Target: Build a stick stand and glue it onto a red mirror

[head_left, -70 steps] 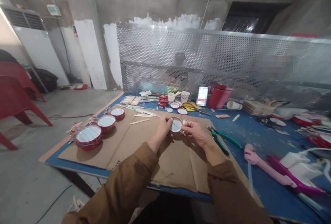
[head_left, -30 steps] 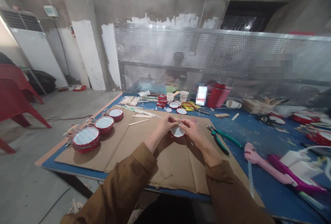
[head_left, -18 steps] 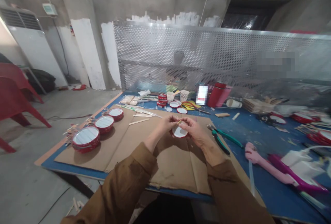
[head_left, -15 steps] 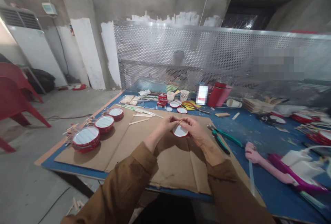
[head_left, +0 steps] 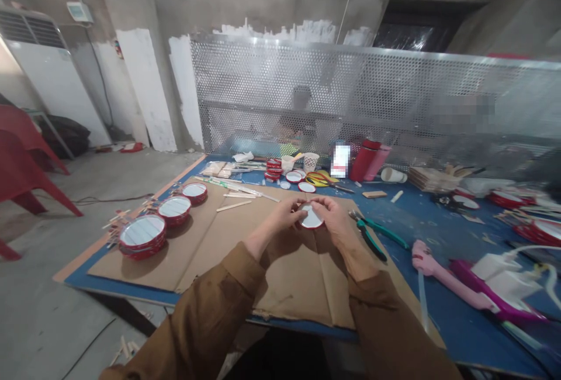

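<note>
Between my two hands, above the brown cardboard [head_left: 219, 239], is a small round red-rimmed piece with a white face [head_left: 312, 217]. My left hand [head_left: 284, 216] grips its left edge, with the thumb on the white face. On the right side, my right hand [head_left: 333, 222] has its fingers closed on the upper edge of the same piece. Anything small between the fingertips is too tiny to make out. Three larger red drum-like pieces, the nearest one biggest [head_left: 142, 237], stand in a row on the left of the cardboard, with thin sticks beside them.
Green-handled pliers [head_left: 372, 238] and a pink glue gun [head_left: 451, 277] lie on the right. Wooden sticks [head_left: 234, 206], paper cups [head_left: 311, 162], scissors on yellow [head_left: 322, 179], a phone [head_left: 340, 161] and a red bottle [head_left: 364, 159] are along the back, before a perforated metal screen [head_left: 263, 76].
The round piece has moved slightly right and up in my hands, and more of its white face shows. My left thumb now lies over that face. The view has shifted a little.
</note>
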A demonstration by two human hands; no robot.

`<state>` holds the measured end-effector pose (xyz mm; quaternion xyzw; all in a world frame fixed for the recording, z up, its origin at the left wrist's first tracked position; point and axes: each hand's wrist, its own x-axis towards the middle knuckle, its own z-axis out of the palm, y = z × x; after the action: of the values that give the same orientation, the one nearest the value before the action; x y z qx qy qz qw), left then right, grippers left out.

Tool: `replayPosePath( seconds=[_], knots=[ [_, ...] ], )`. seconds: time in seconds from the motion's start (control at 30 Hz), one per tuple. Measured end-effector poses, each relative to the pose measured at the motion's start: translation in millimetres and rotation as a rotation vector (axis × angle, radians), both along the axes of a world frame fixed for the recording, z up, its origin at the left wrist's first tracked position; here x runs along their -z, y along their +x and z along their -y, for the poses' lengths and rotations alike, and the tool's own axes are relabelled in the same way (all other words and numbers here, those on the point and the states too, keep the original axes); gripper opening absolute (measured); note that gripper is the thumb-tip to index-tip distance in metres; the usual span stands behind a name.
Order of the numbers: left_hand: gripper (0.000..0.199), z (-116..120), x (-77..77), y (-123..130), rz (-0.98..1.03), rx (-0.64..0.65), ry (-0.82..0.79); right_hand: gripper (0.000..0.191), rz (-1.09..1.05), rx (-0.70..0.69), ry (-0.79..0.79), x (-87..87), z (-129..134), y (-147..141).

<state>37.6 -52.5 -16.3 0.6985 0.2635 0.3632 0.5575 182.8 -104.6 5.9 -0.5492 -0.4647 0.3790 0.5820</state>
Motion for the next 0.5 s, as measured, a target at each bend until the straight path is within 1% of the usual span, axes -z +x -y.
replayPosePath(
  seconds=[0.1,0.23,0.4,0.5],
  knots=[
    [0.034,-2.9,3.0,4.2,0.023,-0.038,0.018,0.033,-0.022,-0.056,-0.015,1.3,-0.3,0.8],
    [0.03,-5.1,1.6,6.7,0.076,-0.074,0.037,0.037,-0.014,-0.067,-0.066,4.1,-1.8,2.0],
    [0.026,-6.4,-1.4,6.6,0.073,-0.051,-0.006,0.04,0.038,-0.108,-0.094,1.2,2.1,0.1],
    [0.025,-7.0,-2.1,5.9,0.092,-0.042,0.013,0.043,0.047,-0.107,-0.101,-3.6,5.7,-2.9]
  ],
)
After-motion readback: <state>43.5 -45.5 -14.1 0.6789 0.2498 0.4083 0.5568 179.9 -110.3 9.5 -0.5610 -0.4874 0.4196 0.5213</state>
